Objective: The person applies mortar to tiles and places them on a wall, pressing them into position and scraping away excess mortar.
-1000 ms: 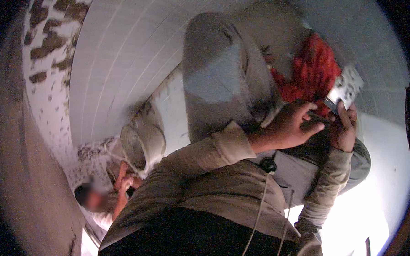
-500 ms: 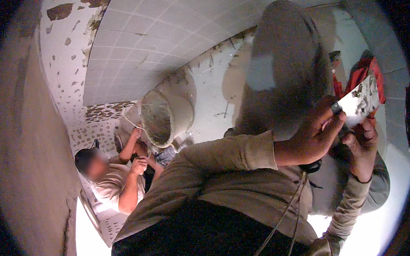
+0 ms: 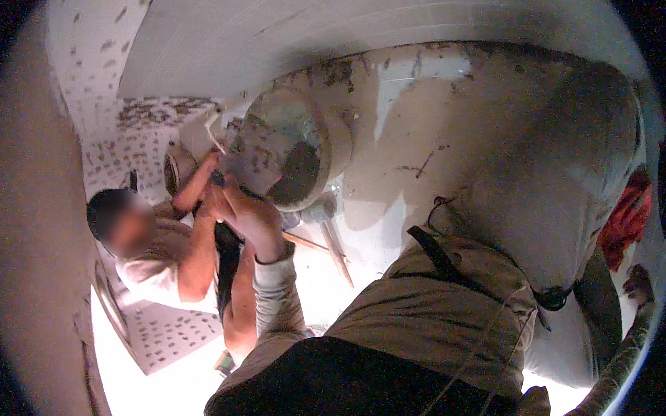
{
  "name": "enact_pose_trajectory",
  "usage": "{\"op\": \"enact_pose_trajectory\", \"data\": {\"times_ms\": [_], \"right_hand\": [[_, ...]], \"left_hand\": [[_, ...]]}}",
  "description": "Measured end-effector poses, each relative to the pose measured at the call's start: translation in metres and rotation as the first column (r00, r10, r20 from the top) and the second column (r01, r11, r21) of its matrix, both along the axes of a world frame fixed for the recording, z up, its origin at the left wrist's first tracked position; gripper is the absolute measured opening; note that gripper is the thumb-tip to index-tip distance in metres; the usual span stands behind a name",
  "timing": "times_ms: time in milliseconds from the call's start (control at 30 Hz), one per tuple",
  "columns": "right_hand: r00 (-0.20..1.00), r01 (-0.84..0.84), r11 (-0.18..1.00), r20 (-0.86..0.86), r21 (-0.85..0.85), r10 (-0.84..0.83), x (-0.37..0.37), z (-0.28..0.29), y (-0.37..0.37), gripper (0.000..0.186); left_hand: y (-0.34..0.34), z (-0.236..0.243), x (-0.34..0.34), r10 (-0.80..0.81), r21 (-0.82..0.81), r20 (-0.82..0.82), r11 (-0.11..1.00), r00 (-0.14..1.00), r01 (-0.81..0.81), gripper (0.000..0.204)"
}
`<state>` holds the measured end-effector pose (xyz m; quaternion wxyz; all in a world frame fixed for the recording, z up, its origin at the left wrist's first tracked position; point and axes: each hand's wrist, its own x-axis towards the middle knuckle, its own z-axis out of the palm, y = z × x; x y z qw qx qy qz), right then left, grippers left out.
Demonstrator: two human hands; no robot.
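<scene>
My left hand (image 3: 255,219) is stretched out to the left, closed on a putty knife (image 3: 260,163) with a broad flat blade. Blurred, the blade lies over the mouth of a mortar-crusted bucket (image 3: 338,152), and its tip is hard to make out against the grey contents. A co-worker's hand (image 3: 208,206) is right beside my left hand, partly overlapped by it. At the far right edge, dim and small, my right hand (image 3: 639,285) is held with its fingers apart and nothing visible in it, just below a red cloth (image 3: 627,217).
A co-worker (image 3: 160,253) crouches at the left, near a pale stick (image 3: 214,131) at the bucket's rim. A wooden strip (image 3: 336,252) lies below the bucket. Behind stands a grey tiled wall (image 3: 414,15); a plain wall (image 3: 32,221) rises close on the left.
My left hand has swung from the right, where both hands were together at the putty knife, across to the bucket with the knife. My right hand has dropped away to the far right. The view has shifted.
</scene>
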<state>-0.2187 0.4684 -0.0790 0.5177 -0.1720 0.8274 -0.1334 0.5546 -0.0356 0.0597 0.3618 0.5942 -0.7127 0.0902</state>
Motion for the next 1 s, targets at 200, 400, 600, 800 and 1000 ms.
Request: {"op": "enact_pose_trajectory", "data": {"times_ms": [200,400,600,800,1000], "right_hand": [[0.961,0.046,0.989,-0.277,0.141,-0.005,0.058,-0.006,-0.009,0.035],[0.93,0.101,0.989,-0.363,0.11,-0.055,0.114,0.005,-0.025,0.035],[0.924,0.117,0.989,-0.374,0.09,-0.076,0.135,0.007,-0.043,0.035],[0.914,0.131,0.985,-0.398,0.116,-0.074,0.141,0.013,-0.043,0.035],[0.913,0.114,0.98,-0.405,0.161,-0.04,0.137,0.015,-0.053,0.035]], "left_hand": [[-0.038,0.01,0.034,0.313,0.518,-0.742,0.829,0.593,0.211,0.027],[-0.091,-0.048,0.058,0.081,0.703,-0.482,0.63,0.872,0.331,0.033],[-0.13,-0.101,0.088,-0.639,0.477,0.646,0.765,0.417,0.432,0.055],[-0.134,-0.143,0.094,-0.566,0.442,0.517,0.819,0.642,0.367,0.037],[-0.14,-0.157,0.094,-0.482,0.42,0.374,0.85,0.792,0.319,0.028]]}}
